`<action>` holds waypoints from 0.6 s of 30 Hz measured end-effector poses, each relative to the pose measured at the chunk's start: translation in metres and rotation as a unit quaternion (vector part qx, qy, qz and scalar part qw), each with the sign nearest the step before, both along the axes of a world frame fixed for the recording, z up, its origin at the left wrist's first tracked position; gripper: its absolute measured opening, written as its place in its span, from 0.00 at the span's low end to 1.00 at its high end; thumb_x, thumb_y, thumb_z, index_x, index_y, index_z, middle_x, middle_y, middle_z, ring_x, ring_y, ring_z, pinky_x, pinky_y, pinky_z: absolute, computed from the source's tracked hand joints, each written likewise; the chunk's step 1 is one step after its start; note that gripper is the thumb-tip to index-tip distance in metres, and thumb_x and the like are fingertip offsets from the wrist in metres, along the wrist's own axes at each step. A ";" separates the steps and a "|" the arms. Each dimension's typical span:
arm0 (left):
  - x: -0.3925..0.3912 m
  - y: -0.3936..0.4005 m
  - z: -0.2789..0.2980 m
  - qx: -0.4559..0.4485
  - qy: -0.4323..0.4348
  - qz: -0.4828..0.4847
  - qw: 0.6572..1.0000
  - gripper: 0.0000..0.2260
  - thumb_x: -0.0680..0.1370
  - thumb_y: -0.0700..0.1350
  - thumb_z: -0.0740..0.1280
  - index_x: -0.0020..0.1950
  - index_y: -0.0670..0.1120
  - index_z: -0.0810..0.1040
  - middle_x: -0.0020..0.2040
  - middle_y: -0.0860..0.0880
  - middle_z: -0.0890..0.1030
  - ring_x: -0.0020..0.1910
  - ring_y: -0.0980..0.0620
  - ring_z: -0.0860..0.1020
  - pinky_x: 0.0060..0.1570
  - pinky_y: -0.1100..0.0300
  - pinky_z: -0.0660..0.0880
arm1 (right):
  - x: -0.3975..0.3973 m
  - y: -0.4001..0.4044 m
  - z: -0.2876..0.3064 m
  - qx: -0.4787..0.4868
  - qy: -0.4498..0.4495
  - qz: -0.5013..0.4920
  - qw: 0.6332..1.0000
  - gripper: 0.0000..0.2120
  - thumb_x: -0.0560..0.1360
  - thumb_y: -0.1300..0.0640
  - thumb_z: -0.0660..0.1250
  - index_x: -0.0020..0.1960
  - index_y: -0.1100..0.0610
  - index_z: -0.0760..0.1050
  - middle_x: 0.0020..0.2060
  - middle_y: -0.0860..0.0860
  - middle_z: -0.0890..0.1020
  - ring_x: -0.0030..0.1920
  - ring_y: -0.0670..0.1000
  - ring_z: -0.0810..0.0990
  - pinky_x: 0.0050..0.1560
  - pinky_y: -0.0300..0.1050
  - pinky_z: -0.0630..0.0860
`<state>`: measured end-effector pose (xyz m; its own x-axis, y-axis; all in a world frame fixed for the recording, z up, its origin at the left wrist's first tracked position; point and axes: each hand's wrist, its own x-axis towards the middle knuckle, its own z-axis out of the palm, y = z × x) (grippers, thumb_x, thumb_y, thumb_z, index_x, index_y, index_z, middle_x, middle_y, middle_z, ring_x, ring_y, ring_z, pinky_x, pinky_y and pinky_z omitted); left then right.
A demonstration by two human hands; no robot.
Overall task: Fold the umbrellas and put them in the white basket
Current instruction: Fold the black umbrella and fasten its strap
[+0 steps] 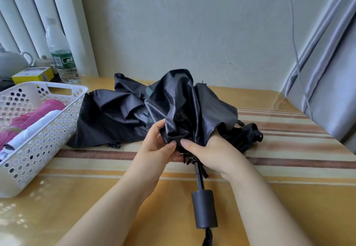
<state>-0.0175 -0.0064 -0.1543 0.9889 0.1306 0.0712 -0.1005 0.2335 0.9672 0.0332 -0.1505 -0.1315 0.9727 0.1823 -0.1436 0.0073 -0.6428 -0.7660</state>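
Both your left hand [160, 141] and right hand [207, 149] grip the black umbrella [179, 107] cloth over the table [269, 197], gathering pleats to fold, basket [40, 140] waiting left.

A pale grey-green plaster wall [192, 24] fills the upper middle of the frame, with a thin cable [293, 34] hanging down it at the upper right beside grey curtain folds [327, 72]. In the upper left hang pale vertical blinds [38, 14], lit by soft daylight. Across the lower frame runs a table [289, 197] under a glossy yellow cloth with brown and cream stripes.
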 end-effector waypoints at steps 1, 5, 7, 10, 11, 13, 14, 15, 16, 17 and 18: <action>0.001 -0.002 -0.001 0.002 0.003 -0.008 1.000 0.19 0.80 0.29 0.57 0.64 0.50 0.72 0.50 0.50 0.84 0.53 0.51 0.81 0.50 0.59 0.78 | 0.000 0.001 -0.001 -0.002 -0.004 0.006 1.000 0.36 0.67 0.36 0.71 0.71 0.48 0.67 0.60 0.46 0.78 0.58 0.48 0.77 0.56 0.44 0.75; 0.002 -0.007 -0.005 0.005 0.020 -0.033 0.999 0.20 0.80 0.30 0.58 0.65 0.51 0.71 0.51 0.49 0.83 0.49 0.52 0.81 0.48 0.60 0.79 | 0.002 0.004 -0.009 0.028 -0.032 -0.022 0.999 0.24 0.65 0.51 0.75 0.59 0.51 0.75 0.47 0.48 0.82 0.46 0.48 0.81 0.49 0.47 0.81; -0.001 -0.009 -0.002 0.039 0.020 -0.038 0.998 0.20 0.80 0.33 0.60 0.64 0.56 0.71 0.53 0.51 0.83 0.50 0.55 0.81 0.51 0.61 0.78 | 0.005 0.005 -0.012 0.103 -0.001 -0.057 0.993 0.19 0.65 0.60 0.75 0.55 0.55 0.76 0.44 0.52 0.83 0.43 0.51 0.83 0.46 0.51 0.83; -0.009 -0.012 0.006 0.189 -0.003 0.063 0.980 0.15 0.79 0.39 0.65 0.58 0.57 0.70 0.49 0.53 0.80 0.41 0.62 0.79 0.42 0.72 0.74 | 0.008 0.001 -0.009 0.279 0.068 -0.092 0.953 0.17 0.67 0.72 0.71 0.55 0.62 0.77 0.46 0.58 0.83 0.43 0.55 0.84 0.39 0.50 0.83; -0.012 -0.013 0.008 0.239 -0.006 0.110 0.965 0.12 0.78 0.41 0.65 0.56 0.56 0.70 0.47 0.52 0.78 0.39 0.61 0.77 0.37 0.72 0.73 | 0.010 -0.001 -0.008 0.314 0.080 -0.097 0.941 0.17 0.68 0.73 0.71 0.55 0.63 0.77 0.47 0.60 0.83 0.44 0.56 0.84 0.39 0.50 0.83; -0.016 -0.012 0.015 0.287 0.026 0.128 0.949 0.09 0.78 0.49 0.65 0.55 0.54 0.69 0.46 0.55 0.77 0.39 0.60 0.76 0.34 0.68 0.72 | 0.010 -0.002 -0.006 0.342 0.081 -0.095 0.931 0.16 0.68 0.74 0.70 0.55 0.65 0.77 0.48 0.62 0.83 0.45 0.57 0.84 0.40 0.51 0.83; -0.017 -0.013 0.018 0.292 0.053 0.105 0.949 0.12 0.77 0.54 0.65 0.58 0.55 0.68 0.48 0.58 0.78 0.43 0.62 0.76 0.36 0.67 0.72 | 0.010 -0.001 -0.007 0.344 0.076 -0.095 0.931 0.15 0.68 0.73 0.70 0.54 0.66 0.78 0.47 0.62 0.84 0.45 0.57 0.84 0.40 0.50 0.83; -0.017 -0.014 0.019 0.278 0.081 0.059 0.955 0.18 0.75 0.60 0.64 0.62 0.57 0.67 0.51 0.60 0.78 0.48 0.62 0.76 0.40 0.66 0.72 | 0.009 0.001 -0.008 0.340 0.072 -0.091 0.933 0.15 0.68 0.72 0.70 0.54 0.66 0.78 0.46 0.61 0.84 0.44 0.57 0.84 0.39 0.48 0.83; -0.017 -0.015 0.019 0.238 0.102 0.013 0.966 0.25 0.72 0.64 0.63 0.66 0.59 0.65 0.54 0.61 0.77 0.53 0.61 0.76 0.46 0.65 0.73 | 0.007 0.004 -0.009 0.335 0.068 -0.082 0.936 0.15 0.68 0.70 0.71 0.55 0.65 0.78 0.46 0.60 0.84 0.44 0.56 0.85 0.38 0.46 0.82; -0.017 -0.015 0.019 0.185 0.114 -0.021 0.976 0.30 0.69 0.67 0.63 0.69 0.60 0.65 0.56 0.61 0.78 0.56 0.61 0.76 0.53 0.61 0.74 | 0.005 0.007 -0.011 0.322 0.059 -0.060 0.943 0.17 0.68 0.67 0.72 0.56 0.62 0.78 0.46 0.57 0.85 0.45 0.55 0.85 0.38 0.45 0.81; -0.017 -0.016 0.017 0.137 0.117 -0.043 0.983 0.29 0.68 0.67 0.63 0.67 0.61 0.68 0.56 0.60 0.79 0.57 0.60 0.77 0.59 0.57 0.74 | 0.002 0.011 -0.012 0.297 0.050 -0.035 0.953 0.19 0.68 0.62 0.74 0.58 0.58 0.78 0.47 0.54 0.85 0.46 0.53 0.85 0.40 0.45 0.81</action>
<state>-0.0342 -0.0221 -0.1370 0.9890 0.0541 -0.1377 0.1400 -0.0412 0.9893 0.0353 -0.1400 -0.1432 0.9723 0.1950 -0.1287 -0.1127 -0.0907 -0.9895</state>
